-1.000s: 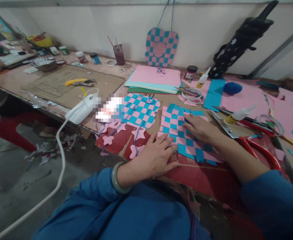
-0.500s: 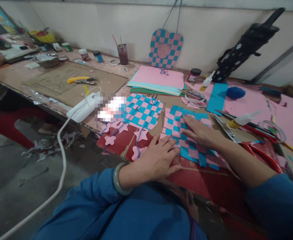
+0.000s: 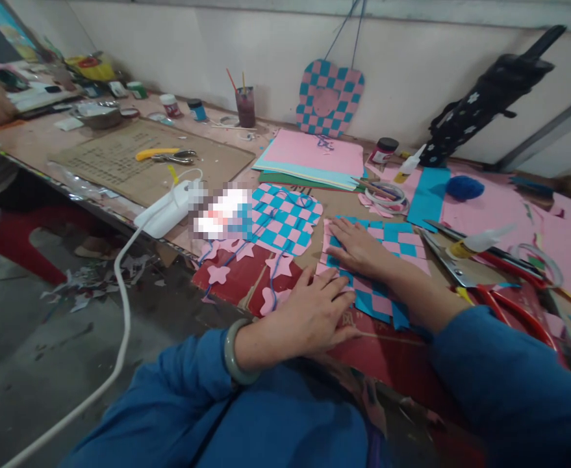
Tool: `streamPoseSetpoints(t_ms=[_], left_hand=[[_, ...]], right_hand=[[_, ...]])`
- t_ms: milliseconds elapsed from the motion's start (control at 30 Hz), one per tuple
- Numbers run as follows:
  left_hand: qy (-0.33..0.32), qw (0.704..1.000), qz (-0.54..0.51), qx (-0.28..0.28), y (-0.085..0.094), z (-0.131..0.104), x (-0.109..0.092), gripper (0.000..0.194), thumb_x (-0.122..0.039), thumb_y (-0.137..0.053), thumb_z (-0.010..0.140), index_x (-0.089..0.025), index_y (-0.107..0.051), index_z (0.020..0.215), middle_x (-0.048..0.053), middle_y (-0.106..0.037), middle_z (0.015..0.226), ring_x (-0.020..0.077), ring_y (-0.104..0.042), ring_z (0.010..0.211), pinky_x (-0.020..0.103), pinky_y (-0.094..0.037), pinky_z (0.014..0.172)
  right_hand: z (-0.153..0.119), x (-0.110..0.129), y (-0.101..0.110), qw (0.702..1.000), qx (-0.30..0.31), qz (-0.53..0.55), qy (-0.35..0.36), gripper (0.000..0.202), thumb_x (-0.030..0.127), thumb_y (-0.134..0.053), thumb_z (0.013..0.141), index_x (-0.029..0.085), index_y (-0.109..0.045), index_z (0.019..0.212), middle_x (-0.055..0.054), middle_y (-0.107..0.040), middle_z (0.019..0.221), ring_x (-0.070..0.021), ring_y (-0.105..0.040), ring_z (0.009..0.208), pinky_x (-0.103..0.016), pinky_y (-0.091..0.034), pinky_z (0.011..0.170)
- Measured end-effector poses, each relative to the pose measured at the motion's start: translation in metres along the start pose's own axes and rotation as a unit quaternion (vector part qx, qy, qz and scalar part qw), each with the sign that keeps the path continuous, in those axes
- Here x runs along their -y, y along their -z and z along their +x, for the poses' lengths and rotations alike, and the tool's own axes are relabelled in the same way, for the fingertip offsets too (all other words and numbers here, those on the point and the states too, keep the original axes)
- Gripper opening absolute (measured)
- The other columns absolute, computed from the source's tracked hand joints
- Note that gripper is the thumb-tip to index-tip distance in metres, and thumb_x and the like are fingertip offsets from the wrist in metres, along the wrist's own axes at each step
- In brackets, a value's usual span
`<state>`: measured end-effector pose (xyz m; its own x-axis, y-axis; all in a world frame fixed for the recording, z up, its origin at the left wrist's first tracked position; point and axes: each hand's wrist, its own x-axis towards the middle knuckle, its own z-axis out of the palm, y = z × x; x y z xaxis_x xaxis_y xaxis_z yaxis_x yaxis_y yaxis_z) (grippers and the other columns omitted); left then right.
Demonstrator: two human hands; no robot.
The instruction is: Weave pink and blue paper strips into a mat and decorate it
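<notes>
Woven pink-and-blue paper mat (image 3: 387, 247) flat on table (image 3: 119, 156), near edge, centre-right, partly over red cardboard (image 3: 392, 351). Right hand (image 3: 358, 250) laid flat on mat, fingers spread, pressing down, gripping nothing. Left hand (image 3: 314, 312) flat, fingers spread, at mat's near-left corner, mostly on cardboard. Finished woven mat (image 3: 285, 218) just left. Scissors (image 3: 504, 286) and glue bottle (image 3: 475, 242) right. Likely very light, floppy, tears easily, strips slip apart; best held flat-palmed or pinched at edges where strips cross.

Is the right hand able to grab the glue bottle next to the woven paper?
Probably yes: the right hand lies flat on the woven paper, and the glue bottle lies uncovered just beyond its right edge.
</notes>
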<state>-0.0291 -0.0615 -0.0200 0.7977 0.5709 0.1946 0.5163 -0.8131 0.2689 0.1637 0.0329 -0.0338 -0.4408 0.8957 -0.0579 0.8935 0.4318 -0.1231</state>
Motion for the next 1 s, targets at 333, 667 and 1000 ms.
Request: streamPoseSetpoints(t_ms=[333, 667, 1000], left_hand=[[0.001, 1.0, 0.008, 0.003, -0.001, 0.0, 0.001, 0.052, -0.054, -0.044, 0.09, -0.017, -0.051, 0.125, 0.01, -0.055, 0.133, 0.0303, -0.04, 0.131, 0.055, -0.032, 0.106], [0.001, 1.0, 0.003, -0.003, -0.004, -0.001, 0.002, 0.052, -0.055, -0.042, 0.09, -0.018, -0.052, 0.125, 0.009, -0.052, 0.138, 0.0299, -0.039, 0.133, 0.055, -0.03, 0.108], [0.005, 1.0, -0.003, 0.022, 0.002, 0.0, 0.001, 0.051, -0.054, -0.042, 0.091, -0.018, -0.05, 0.127, 0.01, -0.05, 0.14, 0.0308, -0.037, 0.134, 0.056, -0.03, 0.108]], right_hand=[[0.0, -0.005, -0.006, 0.999, -0.005, -0.017, -0.052, 0.078, 0.06, -0.027, 0.089, 0.005, -0.033, 0.145, -0.018, -0.025, 0.152, -0.0326, -0.021, 0.141, -0.053, -0.02, 0.114], [-0.023, -0.044, 0.014, 0.995, -0.067, -0.01, -0.076, 0.079, 0.059, -0.023, 0.09, 0.003, -0.029, 0.145, -0.019, -0.025, 0.152, -0.0314, -0.018, 0.142, -0.051, -0.02, 0.114], [-0.04, -0.06, -0.017, 0.988, -0.018, -0.07, -0.136, 0.076, 0.059, -0.023, 0.09, 0.008, -0.032, 0.146, -0.016, -0.026, 0.153, -0.0316, -0.021, 0.141, -0.054, -0.024, 0.111]])
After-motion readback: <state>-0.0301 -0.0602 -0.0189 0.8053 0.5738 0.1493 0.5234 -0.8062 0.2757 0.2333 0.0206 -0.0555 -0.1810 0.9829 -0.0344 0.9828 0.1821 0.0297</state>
